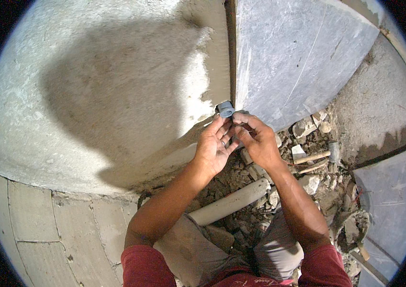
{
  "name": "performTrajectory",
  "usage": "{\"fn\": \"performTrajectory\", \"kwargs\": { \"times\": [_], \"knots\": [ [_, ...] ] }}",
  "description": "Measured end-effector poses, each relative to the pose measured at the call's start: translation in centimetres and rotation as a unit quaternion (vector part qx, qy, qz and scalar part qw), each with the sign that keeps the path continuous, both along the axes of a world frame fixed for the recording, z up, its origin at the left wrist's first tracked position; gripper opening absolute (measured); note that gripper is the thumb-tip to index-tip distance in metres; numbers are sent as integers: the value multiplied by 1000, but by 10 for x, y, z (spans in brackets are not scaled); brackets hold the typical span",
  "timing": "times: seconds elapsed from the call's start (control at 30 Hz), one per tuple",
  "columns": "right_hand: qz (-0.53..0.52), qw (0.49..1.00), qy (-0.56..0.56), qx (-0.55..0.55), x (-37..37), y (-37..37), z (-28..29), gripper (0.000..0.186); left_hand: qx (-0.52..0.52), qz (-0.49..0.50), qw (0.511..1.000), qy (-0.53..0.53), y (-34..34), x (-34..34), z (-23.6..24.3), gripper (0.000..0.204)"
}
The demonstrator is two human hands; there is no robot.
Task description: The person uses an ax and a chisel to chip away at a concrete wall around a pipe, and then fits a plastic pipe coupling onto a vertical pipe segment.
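A short grey plastic pipe fitting [226, 109] sits at the wall's lower corner, its round opening turned toward me. My left hand [212, 146] is palm up below it, with thumb and index fingertip closed on its lower side and the other fingers loosely curled. Just to the right, my right hand [259, 141] has its fingers bent together beside the fitting. A small dark shape shows at its fingertips, too little visible to name. Where the fitting meets the wall is partly hidden.
Plastered wall [117, 86] rises ahead, with a large grey slab [303, 52] beside it. Below lie broken rubble [310, 184], a pale pipe [231, 202] and a hammer [325, 155]. Paving [33, 210] spreads at left; a strapped bag-like object [356, 225] is at right.
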State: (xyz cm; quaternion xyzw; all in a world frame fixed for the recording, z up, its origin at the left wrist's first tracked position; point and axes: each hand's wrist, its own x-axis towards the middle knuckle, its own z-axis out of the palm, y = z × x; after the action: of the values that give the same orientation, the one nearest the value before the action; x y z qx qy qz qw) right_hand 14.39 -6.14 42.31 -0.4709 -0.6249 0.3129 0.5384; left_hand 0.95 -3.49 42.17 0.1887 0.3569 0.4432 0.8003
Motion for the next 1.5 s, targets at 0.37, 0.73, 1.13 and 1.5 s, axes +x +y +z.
{"fn": "performTrajectory", "kwargs": {
  "times": [0.37,0.73,1.13,1.5],
  "knots": [
    [-23,998,59,8,0,5,2,21,31,40,998,26,-1,3,-29,27],
    [17,999,-40,-1,-7,3,0,28,65,27,996,47,-7,5,-28,32],
    [65,981,114,-143,-10,4,-5,31,85,19,996,25,-6,4,-13,43],
    [44,983,121,-130,-7,5,-4,23,48,-16,999,11,0,-5,-12,52]
  ]
}}
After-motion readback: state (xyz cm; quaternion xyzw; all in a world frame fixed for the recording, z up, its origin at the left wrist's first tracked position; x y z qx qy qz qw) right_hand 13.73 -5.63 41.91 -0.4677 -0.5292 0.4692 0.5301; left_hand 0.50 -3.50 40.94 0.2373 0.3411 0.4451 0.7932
